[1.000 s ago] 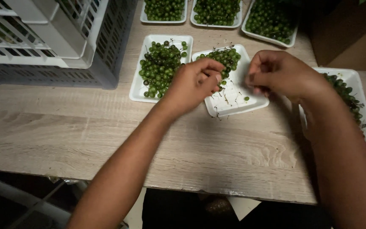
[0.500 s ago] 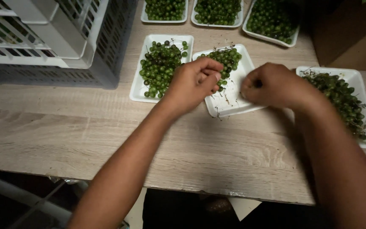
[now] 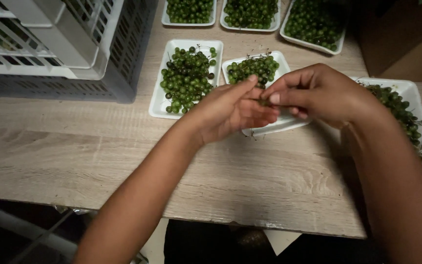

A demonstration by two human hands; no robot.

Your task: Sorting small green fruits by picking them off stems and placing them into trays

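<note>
A pale, wood-grain bench (image 3: 74, 161) with a worn front edge carried the work. Above it two bare forearms reached in, and the left hand (image 3: 230, 110) and right hand (image 3: 318, 93) met over a shallow white foam tray (image 3: 279, 124). The left hand lay palm-side inward with its fingers loosely curled, the right arched over it, and thumb and forefinger tips of both pinched a small green berry (image 3: 264, 102) between them. The same tray held a cluster of round, glossy green berries (image 3: 255, 68) on thin dark stems at its far end. Just left sat a fuller tray (image 3: 158, 100) of the same fruit; another tray (image 3: 416, 98) lay at the right. Farther back stood three more filled trays (image 3: 191, 23), and a grey latticed plastic crate (image 3: 123, 63) at far left.
</note>
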